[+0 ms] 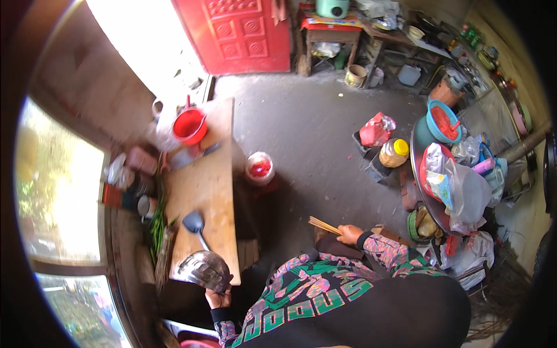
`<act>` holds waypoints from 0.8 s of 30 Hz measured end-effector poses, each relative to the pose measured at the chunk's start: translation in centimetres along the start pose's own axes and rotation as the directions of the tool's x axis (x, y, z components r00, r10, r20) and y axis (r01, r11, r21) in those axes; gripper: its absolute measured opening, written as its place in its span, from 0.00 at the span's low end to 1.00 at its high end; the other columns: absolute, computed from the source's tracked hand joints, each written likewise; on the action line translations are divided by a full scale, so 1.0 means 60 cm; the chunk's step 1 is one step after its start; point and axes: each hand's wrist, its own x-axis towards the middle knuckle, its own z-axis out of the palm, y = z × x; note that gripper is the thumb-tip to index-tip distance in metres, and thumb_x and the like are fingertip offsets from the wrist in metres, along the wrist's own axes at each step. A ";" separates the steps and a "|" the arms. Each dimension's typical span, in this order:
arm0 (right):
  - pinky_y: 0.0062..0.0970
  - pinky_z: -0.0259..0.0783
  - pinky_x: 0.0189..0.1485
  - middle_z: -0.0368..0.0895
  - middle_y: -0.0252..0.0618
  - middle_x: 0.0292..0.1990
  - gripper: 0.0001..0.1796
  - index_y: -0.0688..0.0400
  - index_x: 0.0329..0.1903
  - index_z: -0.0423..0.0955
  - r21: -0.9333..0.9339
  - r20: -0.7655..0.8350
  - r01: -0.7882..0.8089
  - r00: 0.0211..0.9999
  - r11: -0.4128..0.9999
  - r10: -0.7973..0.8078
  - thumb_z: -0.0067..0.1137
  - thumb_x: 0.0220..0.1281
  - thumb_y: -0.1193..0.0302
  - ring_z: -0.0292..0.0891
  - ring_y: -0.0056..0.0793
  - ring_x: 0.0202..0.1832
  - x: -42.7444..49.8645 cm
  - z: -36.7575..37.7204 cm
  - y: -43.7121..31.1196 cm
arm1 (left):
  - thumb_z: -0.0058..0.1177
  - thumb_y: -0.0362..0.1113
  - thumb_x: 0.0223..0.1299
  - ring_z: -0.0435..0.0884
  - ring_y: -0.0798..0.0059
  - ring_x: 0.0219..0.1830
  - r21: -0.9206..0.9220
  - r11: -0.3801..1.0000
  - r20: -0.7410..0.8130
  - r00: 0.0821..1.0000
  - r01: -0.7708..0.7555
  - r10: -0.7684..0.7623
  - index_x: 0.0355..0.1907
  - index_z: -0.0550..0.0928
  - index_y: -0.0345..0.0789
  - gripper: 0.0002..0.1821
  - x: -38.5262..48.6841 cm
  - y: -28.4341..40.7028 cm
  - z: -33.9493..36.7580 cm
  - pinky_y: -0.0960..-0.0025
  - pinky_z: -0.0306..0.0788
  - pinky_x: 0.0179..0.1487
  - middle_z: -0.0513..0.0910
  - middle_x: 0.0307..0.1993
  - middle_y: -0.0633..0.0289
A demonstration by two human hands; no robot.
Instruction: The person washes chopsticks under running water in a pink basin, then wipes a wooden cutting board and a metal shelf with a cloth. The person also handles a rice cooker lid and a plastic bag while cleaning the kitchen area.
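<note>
My left hand (219, 298) grips a shiny metal bowl (203, 269) over the near end of a wooden table (204, 182). The bowl is tilted, and what it may hold is hidden. In my right hand (349, 235) is a bundle of several chopsticks (325, 225), pointing out over the floor to the left. A spatula (193, 224) with a dark blade lies on the tabletop just beyond the bowl. Farther up the table are a cleaver (187, 159) and a red plastic dipper (189, 126).
Green vegetables (157, 228) lie along the table's window side. On the floor stands a tub with red contents (260, 168). To the right, a yellow-lidded jar (394, 153) sits by a round table (417, 174) crowded with bags and a blue basin (443, 122). A red door (243, 39) stands at the back.
</note>
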 end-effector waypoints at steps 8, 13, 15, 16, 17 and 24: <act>0.48 0.75 0.44 0.82 0.59 0.35 0.20 0.63 0.38 0.74 0.281 -0.263 -0.083 0.951 0.956 0.160 0.67 0.57 0.59 0.80 0.59 0.42 -0.010 -0.247 0.209 | 0.41 0.19 0.55 0.66 0.38 0.70 -0.123 0.969 0.128 0.972 0.214 -0.199 0.69 0.62 0.23 0.34 0.244 -0.237 0.391 0.39 0.67 0.70 0.70 0.66 0.39; 0.41 0.73 0.33 0.79 0.54 0.28 0.16 0.61 0.42 0.71 0.416 -0.728 0.262 0.670 0.871 0.146 0.64 0.67 0.62 0.79 0.59 0.35 0.018 -0.454 0.107 | 0.44 0.20 0.56 0.64 0.35 0.71 -0.072 0.876 0.190 0.869 0.476 -0.457 0.71 0.60 0.26 0.35 0.371 -0.304 0.551 0.47 0.76 0.64 0.68 0.67 0.40; 0.45 0.73 0.31 0.80 0.55 0.27 0.16 0.60 0.46 0.71 0.383 -0.803 0.322 0.580 0.866 0.140 0.62 0.68 0.61 0.80 0.59 0.33 0.070 -0.469 0.128 | 0.45 0.20 0.55 0.64 0.35 0.71 0.034 0.848 0.200 0.828 0.529 -0.525 0.71 0.61 0.27 0.36 0.439 -0.324 0.594 0.49 0.79 0.62 0.69 0.67 0.41; 0.45 0.74 0.33 0.80 0.55 0.28 0.16 0.60 0.44 0.71 0.464 -0.707 0.197 0.670 0.864 0.226 0.62 0.68 0.61 0.80 0.59 0.34 0.105 -0.465 0.151 | 0.48 0.21 0.55 0.68 0.40 0.69 0.091 0.835 0.156 0.820 0.543 -0.551 0.69 0.64 0.29 0.34 0.467 -0.337 0.636 0.52 0.82 0.58 0.72 0.65 0.45; 0.44 0.74 0.34 0.81 0.55 0.29 0.16 0.61 0.42 0.72 0.438 -0.632 0.083 0.737 0.895 0.241 0.62 0.68 0.61 0.80 0.58 0.35 0.155 -0.431 0.207 | 0.48 0.21 0.55 0.70 0.42 0.68 0.150 0.832 0.120 0.826 0.534 -0.551 0.67 0.66 0.29 0.33 0.505 -0.355 0.664 0.52 0.81 0.58 0.74 0.64 0.46; 0.39 0.74 0.33 0.81 0.51 0.28 0.15 0.62 0.36 0.72 0.603 -0.687 0.214 0.630 0.768 0.364 0.64 0.66 0.64 0.80 0.52 0.31 0.280 -0.655 0.244 | 0.49 0.22 0.56 0.80 0.52 0.55 0.418 0.744 0.043 0.807 0.521 -0.589 0.58 0.72 0.27 0.24 0.817 -0.429 0.838 0.51 0.78 0.57 0.81 0.53 0.51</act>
